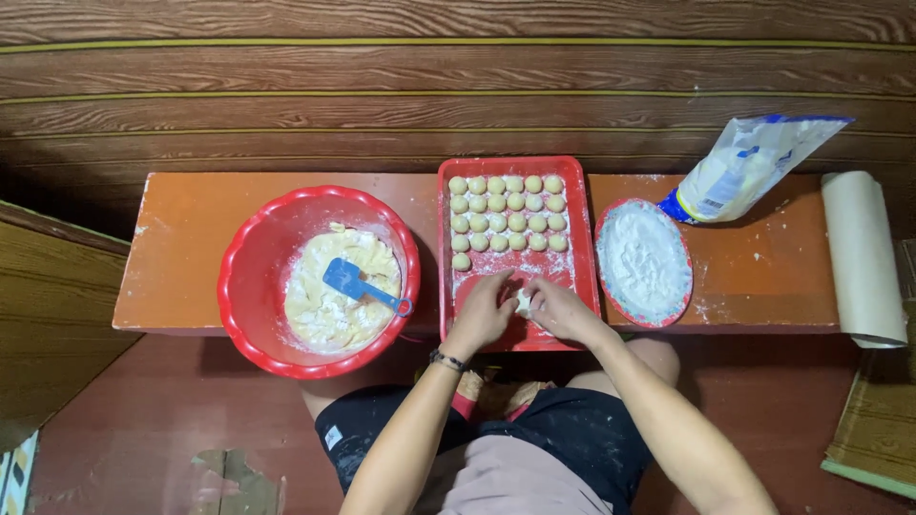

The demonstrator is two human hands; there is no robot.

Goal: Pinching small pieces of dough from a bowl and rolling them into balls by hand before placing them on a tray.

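My left hand (pixel 484 313) and my right hand (pixel 561 311) meet over the near part of a red rectangular tray (pixel 576 172), both gripping one small pale lump of dough (pixel 523 303) between the fingertips. Several round dough balls (pixel 507 212) lie in neat rows on the far half of the tray, which is dusted with flour. A dark band circles my left wrist.
A red bowl (pixel 250 250) of pale dough with a blue scraper (pixel 355 284) sits to the left. A red plate of flour (pixel 643 259), an opened flour bag (pixel 746 168) and a paper roll (pixel 862 256) lie to the right on the orange bench (pixel 181 238).
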